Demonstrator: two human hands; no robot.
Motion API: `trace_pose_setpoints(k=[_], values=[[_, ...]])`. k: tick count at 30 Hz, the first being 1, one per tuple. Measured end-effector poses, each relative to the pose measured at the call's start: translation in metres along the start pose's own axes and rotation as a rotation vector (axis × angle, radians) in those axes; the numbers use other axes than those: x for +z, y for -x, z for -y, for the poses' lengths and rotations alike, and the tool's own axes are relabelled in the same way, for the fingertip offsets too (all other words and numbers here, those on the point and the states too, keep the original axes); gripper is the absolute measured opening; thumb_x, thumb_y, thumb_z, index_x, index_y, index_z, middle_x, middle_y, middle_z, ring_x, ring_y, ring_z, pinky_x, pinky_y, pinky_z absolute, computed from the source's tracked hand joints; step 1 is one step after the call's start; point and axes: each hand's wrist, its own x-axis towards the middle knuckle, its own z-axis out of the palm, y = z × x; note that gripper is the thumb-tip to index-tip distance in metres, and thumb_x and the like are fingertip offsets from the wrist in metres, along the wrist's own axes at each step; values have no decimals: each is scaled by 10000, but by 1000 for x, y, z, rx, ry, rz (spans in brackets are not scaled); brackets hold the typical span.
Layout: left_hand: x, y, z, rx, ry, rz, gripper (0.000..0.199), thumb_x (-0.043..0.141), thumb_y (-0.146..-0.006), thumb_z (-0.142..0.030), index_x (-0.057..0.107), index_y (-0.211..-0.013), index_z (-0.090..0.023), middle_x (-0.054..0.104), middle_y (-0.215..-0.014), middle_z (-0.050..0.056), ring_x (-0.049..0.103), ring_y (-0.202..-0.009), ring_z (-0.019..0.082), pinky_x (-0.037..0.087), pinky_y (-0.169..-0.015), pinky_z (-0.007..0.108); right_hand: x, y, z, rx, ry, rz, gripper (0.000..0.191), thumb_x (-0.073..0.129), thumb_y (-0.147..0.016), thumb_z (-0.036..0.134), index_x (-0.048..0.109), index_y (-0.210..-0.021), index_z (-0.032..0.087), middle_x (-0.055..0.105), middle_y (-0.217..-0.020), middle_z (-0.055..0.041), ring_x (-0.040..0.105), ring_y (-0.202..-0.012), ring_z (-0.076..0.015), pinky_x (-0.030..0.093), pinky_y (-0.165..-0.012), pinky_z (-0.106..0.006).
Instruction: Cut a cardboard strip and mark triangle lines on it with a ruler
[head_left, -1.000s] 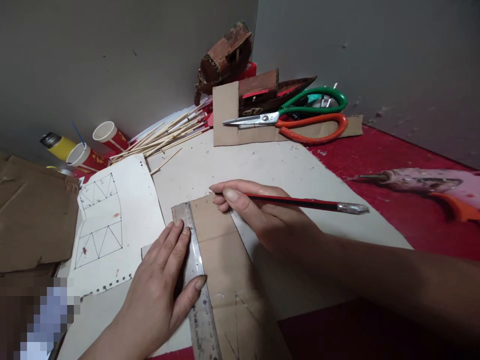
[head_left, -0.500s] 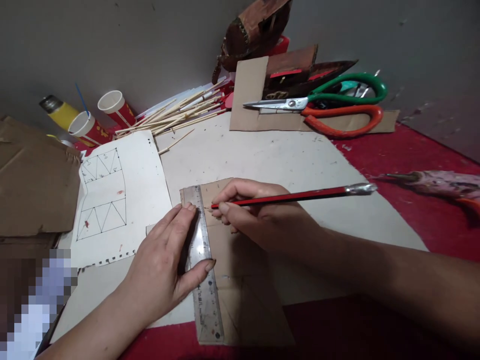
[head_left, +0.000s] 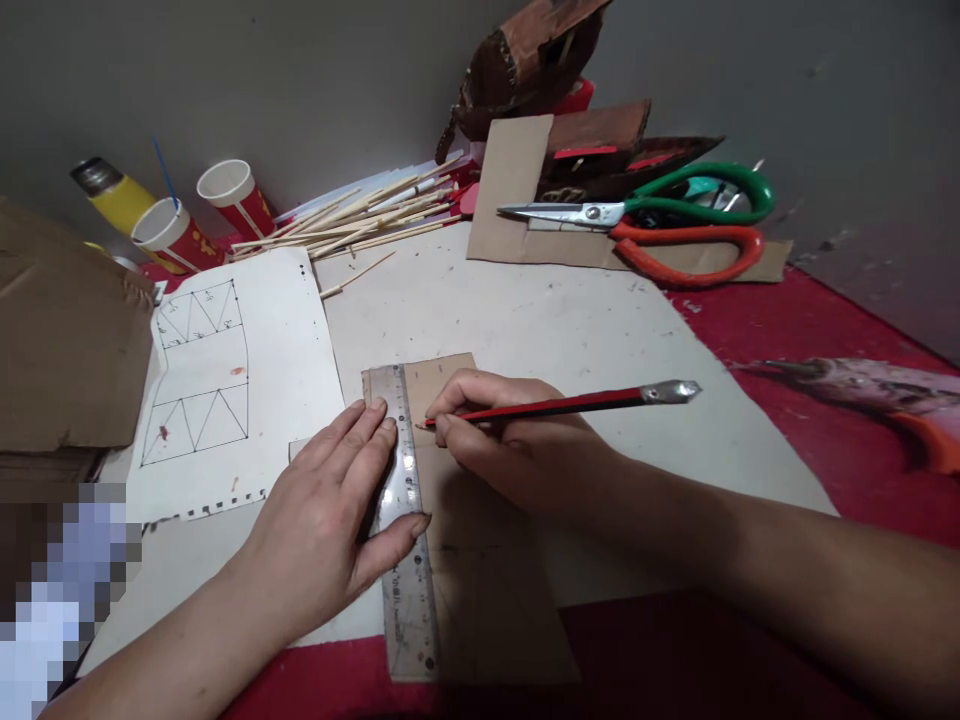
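My left hand (head_left: 334, 510) lies with fingers stretched out, pressing a clear plastic ruler (head_left: 405, 585) onto a piece of brown cardboard (head_left: 517, 640). The thumb crosses the ruler and the other fingertips rest near its upper part. In my right hand (head_left: 517, 440) is a red and black pencil (head_left: 570, 406), pinched between thumb and fingers. Its point meets the cardboard close to the ruler's right edge, and its silver-wrapped end points right. Faint pencil lines show on the cardboard, partly lost in shadow.
A sheet with drawn zigzag trusses (head_left: 225, 350) lies left. Behind are paper cups (head_left: 232, 195), a yellow bottle (head_left: 120, 205), wooden sticks (head_left: 375, 215) and scissors (head_left: 630, 215) on an L-shaped cardboard piece (head_left: 510, 165). A glue gun (head_left: 862, 385) lies right; folded cardboard (head_left: 67, 330) stands left.
The pencil point has moved slightly down along the ruler's edge, and the pencil's back end has swung left. My left hand keeps pressing the ruler. The view has shifted a little.
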Motion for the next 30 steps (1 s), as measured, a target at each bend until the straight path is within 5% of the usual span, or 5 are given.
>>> trace_pose_setpoints(k=[30], values=[[-1, -1, -1, 28, -47, -17, 629, 562, -947, -421, 460, -1421, -21, 525, -1468, 252, 469, -1391, 388, 506, -1071, 556, 3, 2, 7, -64, 210, 60, 148, 466, -887, 182, 548, -766, 202, 579, -649, 21, 487, -572, -116, 373, -558, -253]])
